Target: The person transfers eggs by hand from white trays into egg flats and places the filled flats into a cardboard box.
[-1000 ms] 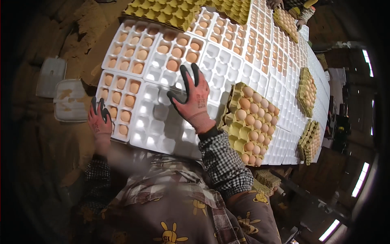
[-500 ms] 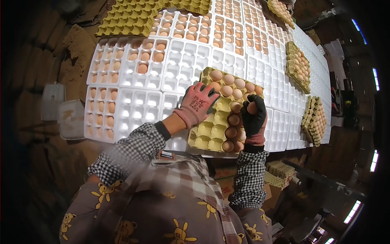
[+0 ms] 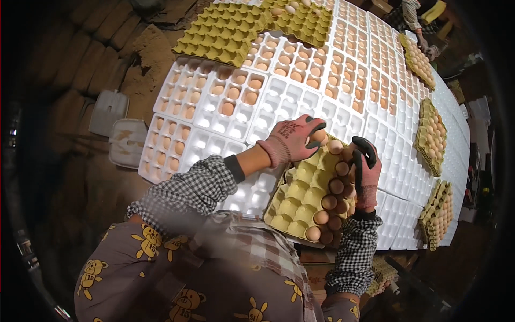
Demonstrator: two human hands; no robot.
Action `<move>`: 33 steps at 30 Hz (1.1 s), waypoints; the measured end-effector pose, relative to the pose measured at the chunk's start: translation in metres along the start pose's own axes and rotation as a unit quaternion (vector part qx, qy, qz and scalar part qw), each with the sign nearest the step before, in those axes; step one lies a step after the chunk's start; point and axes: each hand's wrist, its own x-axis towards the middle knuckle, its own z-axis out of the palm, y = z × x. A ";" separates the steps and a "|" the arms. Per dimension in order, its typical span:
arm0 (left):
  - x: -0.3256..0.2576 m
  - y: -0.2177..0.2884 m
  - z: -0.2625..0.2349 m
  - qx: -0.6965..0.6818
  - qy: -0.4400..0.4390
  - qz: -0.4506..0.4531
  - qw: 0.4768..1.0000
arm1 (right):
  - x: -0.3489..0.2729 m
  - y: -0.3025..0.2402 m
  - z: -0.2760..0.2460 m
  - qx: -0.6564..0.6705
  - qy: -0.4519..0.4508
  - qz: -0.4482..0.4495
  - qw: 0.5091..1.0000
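A yellow pulp egg tray (image 3: 294, 201) lies in front of me on white moulded trays (image 3: 254, 185). Brown eggs (image 3: 336, 186) fill its right side, while the cups on its left hold none. At the tray's far end, my gloved left hand (image 3: 292, 140) has its thumb and fingers closed around an egg (image 3: 318, 136). My gloved right hand (image 3: 368, 174) is over the right edge, its dark fingers curled in beside an egg (image 3: 347, 155). Whatever lies inside those fingers is hidden.
Egg-filled white trays (image 3: 178, 88) spread left and beyond. Vacant yellow trays (image 3: 221, 33) overlap them at the far left. Stacked trays of eggs (image 3: 431, 134) stand along the right. Another person's hands (image 3: 427, 49) are at the far right. White lids (image 3: 129, 142) sit at left.
The view has swung, so the table appears farther right. My left hand has gone from the tray's left side to its far end and closed on an egg. My right hand's fingers have shifted.
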 end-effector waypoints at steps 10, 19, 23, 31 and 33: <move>0.015 -0.025 -0.017 0.025 -0.032 -0.046 0.998 | 0.010 -0.036 0.040 0.119 -0.112 0.071 0.984; -0.122 -0.177 -0.112 0.158 0.257 -0.308 0.902 | 0.032 -0.065 0.264 -0.234 -0.070 -0.089 0.965; -0.141 -0.177 -0.099 0.018 0.210 -0.205 0.956 | 0.002 -0.040 0.294 -0.182 -0.115 -0.127 0.968; -0.148 -0.193 -0.059 0.330 0.108 -0.134 0.928 | -0.070 -0.016 0.308 -0.318 -0.127 -0.168 0.924; -0.137 -0.200 -0.047 0.345 0.079 -0.155 0.922 | -0.089 -0.007 0.307 -0.375 -0.181 -0.152 0.896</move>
